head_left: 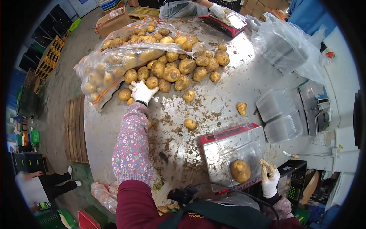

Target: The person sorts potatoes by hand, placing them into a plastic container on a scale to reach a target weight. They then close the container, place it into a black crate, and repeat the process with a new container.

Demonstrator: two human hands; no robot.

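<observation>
My left hand (143, 92), in a white glove, reaches to the near edge of a heap of potatoes (171, 74); its fingers touch potatoes there, and whether they grip one is hidden. The heap spills from a clear plastic bag (95, 72). My right hand (269, 179), in a soiled white glove, is beside a red-edged scale (217, 156), fingers apart and holding nothing. On the scale, one large potato (240, 171) lies in a clear plastic tray (249, 152). Loose potatoes (190, 123) lie between heap and scale.
Stacked clear containers (282, 126) lie right of the scale. A second scale (228, 23) stands at the far edge, with a co-worker's gloved hand (220, 12) over it. Plastic bags (284, 42) are at the back right. Another person (45, 187) is at the lower left.
</observation>
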